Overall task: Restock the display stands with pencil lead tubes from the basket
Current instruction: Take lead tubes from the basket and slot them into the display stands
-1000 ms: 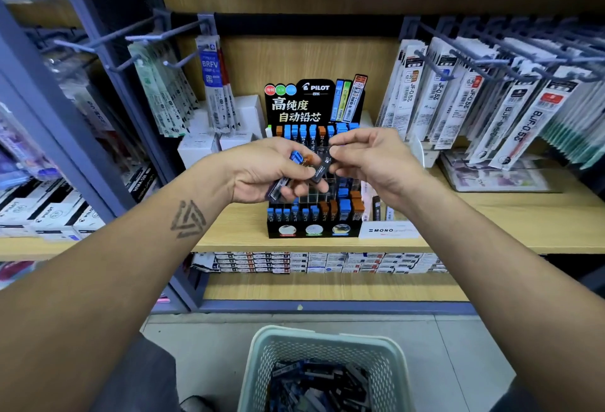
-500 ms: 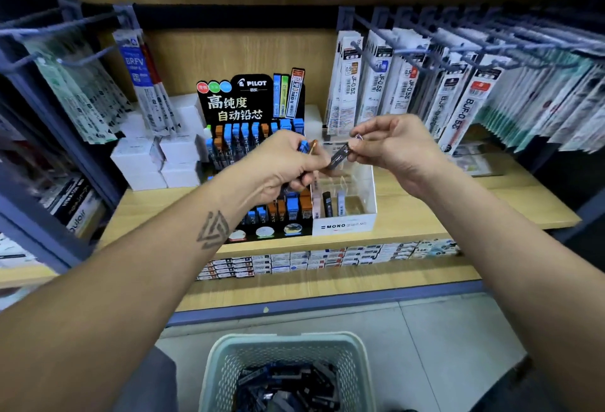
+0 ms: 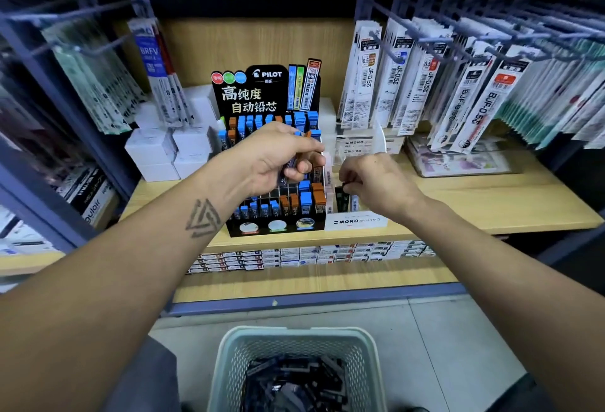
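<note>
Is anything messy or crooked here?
Mostly tidy. The tubes in the basket lie in a jumbled heap, not in rows. The black Pilot stand has empty slots in its middle rows. The left hand holds a few tubes; the right hand lowers one into the clear Mono stand.

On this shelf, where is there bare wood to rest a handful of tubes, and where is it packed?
Bare wood lies right of the MONO stand, in front of the clear tray, running to the shelf edge. A thinner strip lies left of the Pilot stand, before the white boxes. Behind both stands, hanging refill packs crowd everything.
</note>
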A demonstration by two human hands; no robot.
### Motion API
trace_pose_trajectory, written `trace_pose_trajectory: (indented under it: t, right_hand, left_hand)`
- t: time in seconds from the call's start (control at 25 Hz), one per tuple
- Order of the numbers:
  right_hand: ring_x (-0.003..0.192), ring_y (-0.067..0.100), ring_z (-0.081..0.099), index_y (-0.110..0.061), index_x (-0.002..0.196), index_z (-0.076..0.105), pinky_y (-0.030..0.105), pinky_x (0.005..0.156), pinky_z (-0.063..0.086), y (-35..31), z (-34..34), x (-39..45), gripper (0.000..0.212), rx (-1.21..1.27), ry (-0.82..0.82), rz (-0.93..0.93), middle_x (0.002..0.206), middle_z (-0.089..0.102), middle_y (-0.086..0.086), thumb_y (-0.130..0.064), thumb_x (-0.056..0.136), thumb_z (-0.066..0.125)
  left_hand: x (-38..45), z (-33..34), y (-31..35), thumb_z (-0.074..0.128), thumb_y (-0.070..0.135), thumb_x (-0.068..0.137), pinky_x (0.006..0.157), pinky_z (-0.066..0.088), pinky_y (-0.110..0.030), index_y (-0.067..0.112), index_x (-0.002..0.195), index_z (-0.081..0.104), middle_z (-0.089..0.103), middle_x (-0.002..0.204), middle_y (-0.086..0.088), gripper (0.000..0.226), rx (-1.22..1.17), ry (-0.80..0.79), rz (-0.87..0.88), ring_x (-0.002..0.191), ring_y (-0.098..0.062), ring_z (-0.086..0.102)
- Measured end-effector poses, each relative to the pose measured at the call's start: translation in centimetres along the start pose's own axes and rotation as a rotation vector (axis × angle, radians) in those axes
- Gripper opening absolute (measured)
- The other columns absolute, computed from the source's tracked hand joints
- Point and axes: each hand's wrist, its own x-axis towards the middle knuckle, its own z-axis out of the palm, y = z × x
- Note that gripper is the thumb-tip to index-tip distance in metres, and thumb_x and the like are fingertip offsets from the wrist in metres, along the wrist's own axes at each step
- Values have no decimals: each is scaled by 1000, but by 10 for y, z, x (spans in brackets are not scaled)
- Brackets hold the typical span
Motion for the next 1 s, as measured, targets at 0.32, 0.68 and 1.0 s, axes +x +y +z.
trace_pose_trajectory:
  t: [0.32,0.68,1.0]
  right_hand:
    - [86,25,66,-15,92,77,28,75,51,-1,16,-2,17,-32,-35,24,89,74,6,-2,87,67]
    - [82,17,70,-9,104,76,34,82,59,-16,-16,6,17,714,123,256,92,76,7,-2,89,70]
    - [81,18,69,-3,94,76,29,75,56,-37,-18,10,16,1117,2,205,91,74,15,6,81,76]
  left_hand:
    - [-3,1,0,59,-2,95,37,27,-18,-19,121,56,66,88,-26,31,4,-11,-10,48,-12,44]
    - [-13,-3,-1,42,-5,102,63,61,-32,-12,129,50,69,106,-31,29,-62,-233,-157,77,-26,71]
    - [-27,-12,-6,41,1,105,74,62,-39,-4,130,52,64,123,-33,28,-56,-424,-181,101,-34,72]
